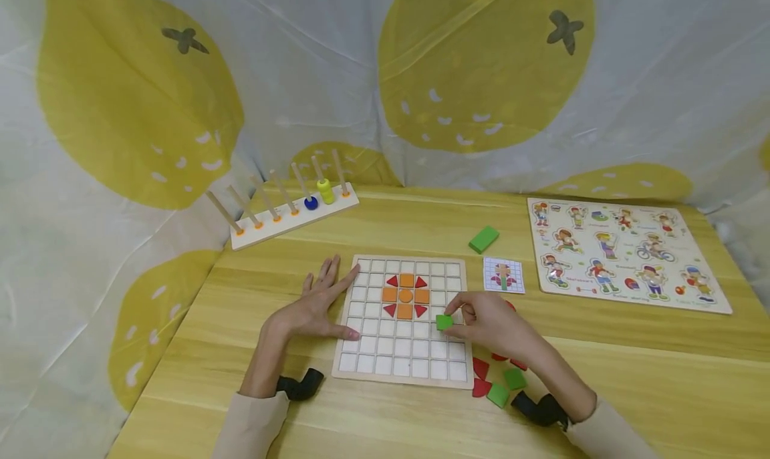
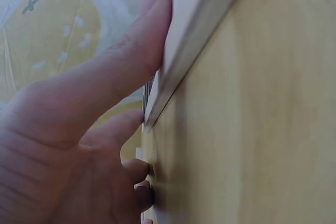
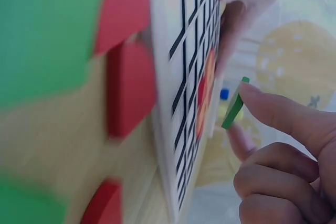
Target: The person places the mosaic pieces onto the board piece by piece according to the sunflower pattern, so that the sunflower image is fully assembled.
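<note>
A white grid board (image 1: pixel 375 365) in a pale wooden frame lies on the table. On it, orange squares (image 1: pixel 390 294) surround an orange round piece (image 1: pixel 406 296), with red triangles (image 1: pixel 421 282) at the corners. My left hand (image 1: pixel 313 305) rests spread at the board's left edge, thumb and index finger touching the frame. Between thumb and index finger, my right hand (image 1: pixel 490 322) pinches a green square tile (image 3: pixel 236 104) over the right part of the grid. In the right wrist view the tile is tilted and held off the board.
Loose red pieces (image 1: pixel 480 369) and green tiles (image 1: pixel 498 395) lie right of the board. A pattern card (image 1: pixel 503 264) and a green block (image 1: pixel 484 239) sit behind them. A peg stand (image 1: pixel 289 220) is at back left; a picture puzzle board (image 1: pixel 631 255) is at right.
</note>
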Demonstrator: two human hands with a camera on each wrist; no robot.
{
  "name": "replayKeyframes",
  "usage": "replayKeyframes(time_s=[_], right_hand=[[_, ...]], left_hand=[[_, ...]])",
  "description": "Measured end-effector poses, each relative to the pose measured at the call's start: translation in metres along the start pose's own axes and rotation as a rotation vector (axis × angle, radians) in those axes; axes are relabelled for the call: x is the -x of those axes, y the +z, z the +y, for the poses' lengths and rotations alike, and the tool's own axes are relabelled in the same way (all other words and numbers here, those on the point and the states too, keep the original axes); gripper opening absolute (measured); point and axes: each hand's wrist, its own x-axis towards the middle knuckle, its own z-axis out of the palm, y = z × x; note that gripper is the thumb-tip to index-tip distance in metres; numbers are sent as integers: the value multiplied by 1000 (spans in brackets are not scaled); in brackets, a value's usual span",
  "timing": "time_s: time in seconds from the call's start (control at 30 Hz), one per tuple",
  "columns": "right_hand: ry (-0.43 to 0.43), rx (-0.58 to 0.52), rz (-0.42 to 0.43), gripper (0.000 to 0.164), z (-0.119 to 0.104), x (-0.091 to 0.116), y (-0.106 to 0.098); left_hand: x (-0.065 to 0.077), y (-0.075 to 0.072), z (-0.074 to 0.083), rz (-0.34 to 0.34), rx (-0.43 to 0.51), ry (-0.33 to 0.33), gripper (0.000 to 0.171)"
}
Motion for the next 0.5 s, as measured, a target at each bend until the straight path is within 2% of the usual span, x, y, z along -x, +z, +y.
replayKeyframes(time_s=[0.3,0.5], right_hand=[[0,72,-50,21,-25,-28,29],[-8,100,-23,22,-32,-36,39]], left_hand=[[-1,0,0,-7,18,-11,125],[0,1,-1,-12,25,-20,125]])
